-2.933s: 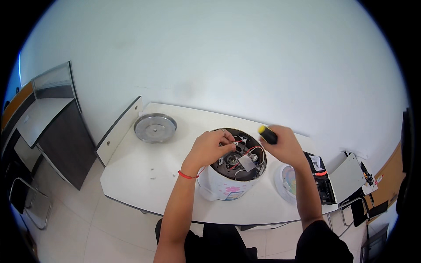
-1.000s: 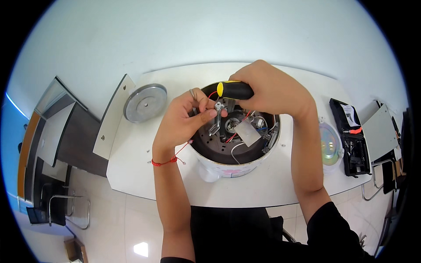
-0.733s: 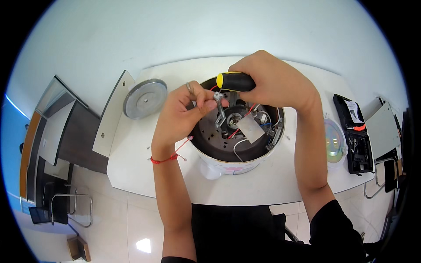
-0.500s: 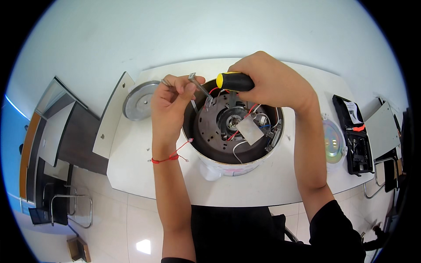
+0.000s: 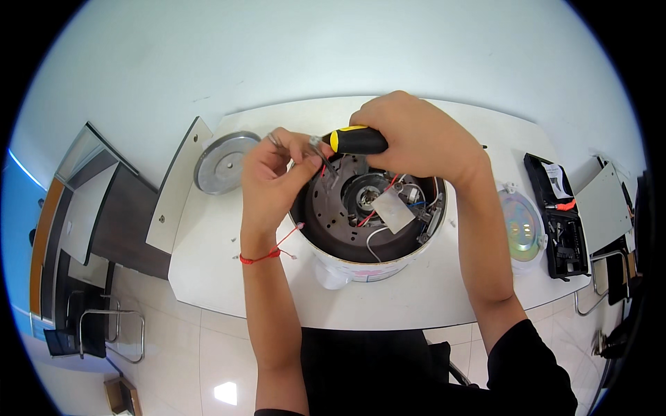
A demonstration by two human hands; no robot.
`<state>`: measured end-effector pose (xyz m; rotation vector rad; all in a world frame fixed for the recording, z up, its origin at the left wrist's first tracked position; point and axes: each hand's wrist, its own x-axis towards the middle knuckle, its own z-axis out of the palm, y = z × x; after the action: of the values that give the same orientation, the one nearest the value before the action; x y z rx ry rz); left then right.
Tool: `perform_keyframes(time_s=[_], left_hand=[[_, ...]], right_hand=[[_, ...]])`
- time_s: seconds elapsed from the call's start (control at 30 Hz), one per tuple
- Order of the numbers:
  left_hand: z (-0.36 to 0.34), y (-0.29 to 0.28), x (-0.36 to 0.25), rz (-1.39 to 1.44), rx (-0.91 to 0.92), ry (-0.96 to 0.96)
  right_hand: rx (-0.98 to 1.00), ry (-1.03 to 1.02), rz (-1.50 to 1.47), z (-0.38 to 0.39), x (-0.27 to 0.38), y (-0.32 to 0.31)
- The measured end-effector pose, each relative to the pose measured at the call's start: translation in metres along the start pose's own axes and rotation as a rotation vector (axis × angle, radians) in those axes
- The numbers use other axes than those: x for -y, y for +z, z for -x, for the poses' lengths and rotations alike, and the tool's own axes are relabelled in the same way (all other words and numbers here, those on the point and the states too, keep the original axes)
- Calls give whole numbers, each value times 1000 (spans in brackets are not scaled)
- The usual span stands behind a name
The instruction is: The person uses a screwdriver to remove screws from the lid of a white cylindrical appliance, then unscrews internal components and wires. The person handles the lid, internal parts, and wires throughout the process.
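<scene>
My left hand [image 5: 267,182], fingers pinched, holds a thin metal bracket [image 5: 326,161] over the left inner side of an open round appliance body [image 5: 361,269]. In my right hand [image 5: 427,139] is a screwdriver [image 5: 362,140] with a black and yellow handle. Its yellow end points left and sits close beside the bracket's upper end; whether they touch I cannot tell. Inside the body lie a perforated metal disc [image 5: 333,213], red, white and blue wires, and a pale flat plate [image 5: 393,211]. My right fingertips are partly hidden behind the handle.
The appliance stands on a white table [image 5: 208,277]. At the left lies a round metal cover [image 5: 223,166]; at the right are a translucent round part [image 5: 522,232] and an open black tool case [image 5: 565,239]. A wall [image 5: 333,48] rises behind the table.
My right hand has moved left and slightly down, taking the screwdriver up to the bracket's upper end. The bracket has shifted slightly right and down in my left hand.
</scene>
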<state>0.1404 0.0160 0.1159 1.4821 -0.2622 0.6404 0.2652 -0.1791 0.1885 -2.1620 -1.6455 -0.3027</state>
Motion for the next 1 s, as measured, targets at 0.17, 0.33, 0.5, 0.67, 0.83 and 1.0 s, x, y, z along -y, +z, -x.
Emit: perform_keyframes(time_s=[0.17,0.33,0.5,0.67,0.83,1.0], left_hand=[[3,0,2,-74,152,-81],[3,1,0,-58,171,-115],[4,-2,0,-111,205,-68],[6,-1,-1,-146,202,-27],[6,4,8,-148,121,96],[5,-2,1,-405,113,19]], right_hand=[[73,66,-156,0,5,1],[98,80,-161,1,4,-2],[82,76,-140,0,1,0],[65,50,-134,1,-1,1],[-50,-41,-124,2,-3,6],[-49,75,-42,-2,5,3]])
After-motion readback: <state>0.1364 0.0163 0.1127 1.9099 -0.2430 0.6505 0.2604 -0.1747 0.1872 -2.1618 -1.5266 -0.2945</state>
